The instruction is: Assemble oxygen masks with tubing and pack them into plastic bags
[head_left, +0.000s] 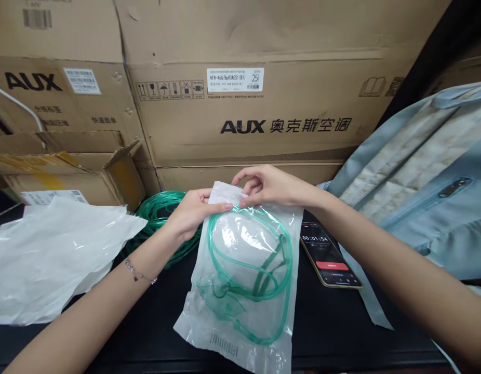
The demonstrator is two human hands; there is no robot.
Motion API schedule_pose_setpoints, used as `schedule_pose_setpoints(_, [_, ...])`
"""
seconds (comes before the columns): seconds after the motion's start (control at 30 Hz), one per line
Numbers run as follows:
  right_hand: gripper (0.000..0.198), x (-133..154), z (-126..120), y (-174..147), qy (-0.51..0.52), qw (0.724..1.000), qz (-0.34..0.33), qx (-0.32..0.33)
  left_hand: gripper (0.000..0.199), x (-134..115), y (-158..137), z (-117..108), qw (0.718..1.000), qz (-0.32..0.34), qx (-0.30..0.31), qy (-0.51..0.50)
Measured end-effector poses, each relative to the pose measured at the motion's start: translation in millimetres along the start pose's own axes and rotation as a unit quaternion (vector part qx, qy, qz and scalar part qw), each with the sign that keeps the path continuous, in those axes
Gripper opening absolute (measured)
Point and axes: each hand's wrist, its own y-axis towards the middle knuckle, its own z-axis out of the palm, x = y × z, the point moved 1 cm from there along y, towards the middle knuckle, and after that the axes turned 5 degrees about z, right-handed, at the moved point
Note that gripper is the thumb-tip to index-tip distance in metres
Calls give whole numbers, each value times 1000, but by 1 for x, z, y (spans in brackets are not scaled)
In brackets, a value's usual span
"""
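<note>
A clear-fronted plastic pouch (194,324) with a white backing hangs upright over the dark table. Inside it lie a green oxygen mask (224,301) and its looped green tubing (289,270). My left hand (191,210) grips the pouch at its upper left corner, thumb across the front. At the top edge, my right hand (262,188) pinches the pouch between thumb and fingers. A white flap sticks up between the two hands. Whether the pouch's top is sealed I cannot tell.
Left of the pouch are coiled green tubing (158,205) and a heap of white packaging (57,259), with an opened carton (88,182) behind. A phone (334,265) showing a timer lies right, near a light-blue bag (458,208). Large AUX cartons (240,31) wall off the back.
</note>
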Motion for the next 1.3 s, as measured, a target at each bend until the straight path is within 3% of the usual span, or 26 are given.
schedule_pose_setpoints(0.1, [37,2,0,-3,-26,999,-15,-17,31,3,1,0,1000,1,-24,-3])
schedule_pose_setpoints(0.2, [38,5,-7,-17,-125,985,-61,-100,31,6,1,-2,999,4,-49,-5])
schedule_pose_setpoints(0.3, [41,-3,-16,-32,-158,981,-30,-111,32,9,-1,-5,998,12,-59,-23])
schedule_pose_setpoints(0.37, [38,-16,-17,-38,-99,992,17,-78,32,10,-2,-5,997,11,-63,-39])
schedule_pose_setpoints(0.43, [33,-33,-13,-40,7,993,72,-90,29,12,-3,-4,996,-5,-59,-60])
schedule_pose_setpoints(0.5, [32,-47,-5,-42,116,977,116,-136,25,13,-3,-2,995,-30,-51,-83])
schedule_pose_setpoints(0.6, [41,-60,15,-45,280,926,140,-210,22,16,-3,1,992,-38,-65,-106])
schedule_pose_setpoints(0.7, [40,-68,38,-48,403,886,162,-163,23,20,-3,1,987,-11,-120,-105])
schedule_pose_setpoints(0.8, [37,-74,52,-50,429,883,151,-119,25,25,-4,-1,984,-6,-145,-101])
schedule_pose_setpoints(0.9, [37,-81,55,-49,438,875,120,-166,28,31,-8,-3,988,-31,-127,-88])
schedule_pose_setpoints(1.03, [35,-85,54,-52,451,862,147,-179,32,41,-20,-7,993,-87,-53,-54])
schedule_pose_setpoints(1.2, [48,-80,64,-60,452,871,169,-95,34,49,-28,-10,995,-52,-71,-51])
schedule_pose_setpoints(1.3, [51,-80,72,-61,417,887,169,-101,39,52,-29,-10,993,-54,-86,-56])
